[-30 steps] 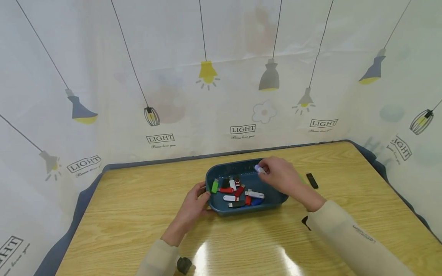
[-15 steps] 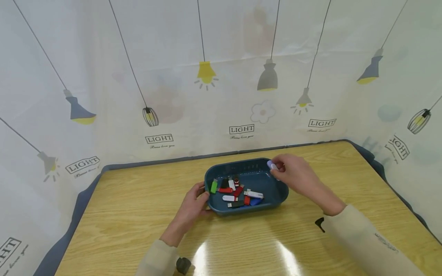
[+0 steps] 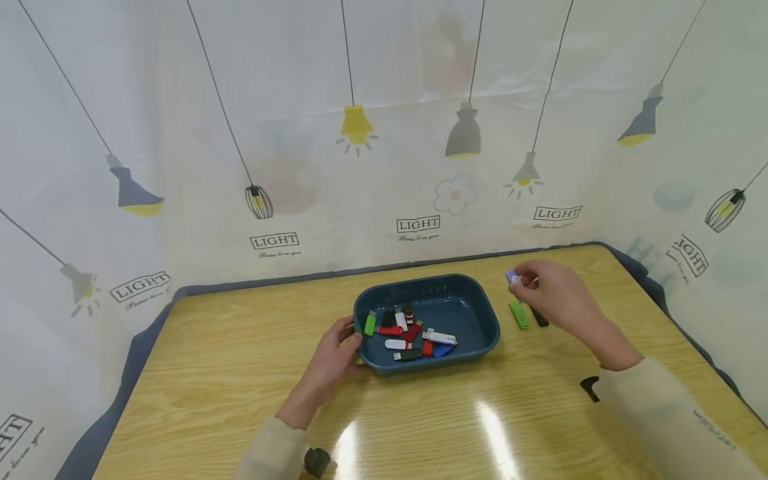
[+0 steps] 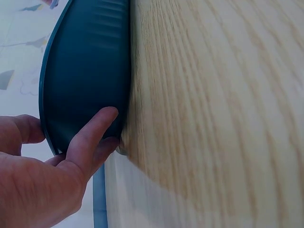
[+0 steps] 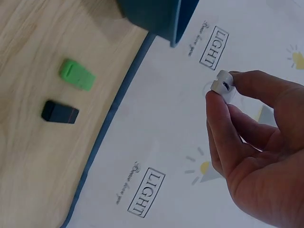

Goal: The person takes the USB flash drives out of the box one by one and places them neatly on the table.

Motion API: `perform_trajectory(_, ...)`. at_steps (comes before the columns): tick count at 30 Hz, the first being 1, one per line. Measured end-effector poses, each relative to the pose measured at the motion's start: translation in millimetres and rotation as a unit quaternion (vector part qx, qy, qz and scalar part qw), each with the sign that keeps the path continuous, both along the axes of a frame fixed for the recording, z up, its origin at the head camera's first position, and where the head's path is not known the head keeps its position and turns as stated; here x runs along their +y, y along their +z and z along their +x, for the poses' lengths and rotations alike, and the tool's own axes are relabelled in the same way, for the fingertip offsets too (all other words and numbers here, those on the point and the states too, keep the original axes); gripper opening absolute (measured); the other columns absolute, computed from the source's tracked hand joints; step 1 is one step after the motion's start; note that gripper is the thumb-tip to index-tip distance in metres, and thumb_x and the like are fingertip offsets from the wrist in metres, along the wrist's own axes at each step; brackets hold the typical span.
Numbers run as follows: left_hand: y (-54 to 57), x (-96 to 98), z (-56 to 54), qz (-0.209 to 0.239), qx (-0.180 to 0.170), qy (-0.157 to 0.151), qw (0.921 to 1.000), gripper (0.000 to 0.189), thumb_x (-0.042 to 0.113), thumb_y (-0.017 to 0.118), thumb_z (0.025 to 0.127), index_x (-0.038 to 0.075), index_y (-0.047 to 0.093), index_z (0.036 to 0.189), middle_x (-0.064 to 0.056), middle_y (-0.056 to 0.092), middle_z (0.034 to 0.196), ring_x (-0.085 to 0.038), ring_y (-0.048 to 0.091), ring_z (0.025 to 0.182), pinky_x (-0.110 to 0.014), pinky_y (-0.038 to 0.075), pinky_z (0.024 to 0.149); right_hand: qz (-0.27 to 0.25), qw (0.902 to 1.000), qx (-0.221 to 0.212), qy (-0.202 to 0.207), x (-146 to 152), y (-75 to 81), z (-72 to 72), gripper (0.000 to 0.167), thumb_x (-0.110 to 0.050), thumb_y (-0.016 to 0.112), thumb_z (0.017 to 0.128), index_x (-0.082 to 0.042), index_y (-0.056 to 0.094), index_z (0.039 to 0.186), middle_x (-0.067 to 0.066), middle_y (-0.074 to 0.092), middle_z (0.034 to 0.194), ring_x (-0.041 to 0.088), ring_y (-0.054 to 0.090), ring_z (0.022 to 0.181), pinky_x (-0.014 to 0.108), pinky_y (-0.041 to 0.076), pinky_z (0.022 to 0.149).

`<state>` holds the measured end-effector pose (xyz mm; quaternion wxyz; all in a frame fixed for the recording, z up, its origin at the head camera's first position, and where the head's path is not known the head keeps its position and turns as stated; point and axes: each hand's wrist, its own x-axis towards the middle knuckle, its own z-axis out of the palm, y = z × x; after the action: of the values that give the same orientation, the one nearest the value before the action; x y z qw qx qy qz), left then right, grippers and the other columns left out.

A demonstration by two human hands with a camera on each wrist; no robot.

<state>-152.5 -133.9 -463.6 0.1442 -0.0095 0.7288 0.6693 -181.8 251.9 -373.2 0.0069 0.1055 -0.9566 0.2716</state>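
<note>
My left hand grips the left end of a dark blue plastic bin, thumb at the rim and fingers along the outer wall. Several USB flash drives lie in the bin's left and middle part, among them a green one, a white one and a red one. Beyond the bin's right end, my right hand pinches a purple and white USB flash drive between thumb and fingertips, held above the table. In the right wrist view its pale end shows.
On the table, right of the bin, a green flash drive lies beside a black one, partly under my right hand in the head view. A curtain printed with lamps hangs behind the table's far edge.
My right hand has moved right, from over the bin to above the table beyond its right end, carrying the purple and white flash drive. The left hand stays on the bin.
</note>
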Motion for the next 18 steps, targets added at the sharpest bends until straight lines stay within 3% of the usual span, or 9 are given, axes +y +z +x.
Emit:
perform_trajectory(7,1.8,-0.4,1.5,0.001,0.004,-0.006,1.0000,0.053,0.012,0.044,0.108,-0.003,0.032,0.157,-0.031,0.034,0.159,-0.045,0.054,0.130,-0.053,0.060,0.088,0.012,0.9997,-0.004,-0.020,22,-11.5,-3.6,0.037,-0.022,0.067,0.099,0.007,0.068,0.122,0.018,0.071,0.105,0.035,0.068,0.096,0.051,0.056,0.078)
perform_trajectory(13,1.2,-0.8,1.4,0.001,0.004,-0.005,1.0000,0.053,0.013,0.044,0.108,-0.003,0.032,0.157,-0.030,0.034,0.159,-0.045,0.054,0.129,-0.054,0.060,0.088,0.019,0.9984,-0.036,-0.040,43,-21.9,-10.4,0.046,-0.025,0.065,0.101,0.012,0.062,0.129,0.029,0.067,0.115,0.044,0.064,0.104,0.056,0.054,0.082)
perform_trajectory(18,0.6,-0.6,1.1,-0.001,0.003,-0.003,1.0000,0.053,0.012,0.045,0.108,-0.003,0.032,0.157,-0.030,0.035,0.159,-0.044,0.054,0.129,-0.053,0.060,0.088,0.027,0.9970,-0.051,-0.052,60,-34.8,-15.8,0.048,-0.025,0.063,0.101,0.016,0.061,0.127,0.031,0.067,0.115,0.044,0.065,0.099,0.054,0.056,0.078)
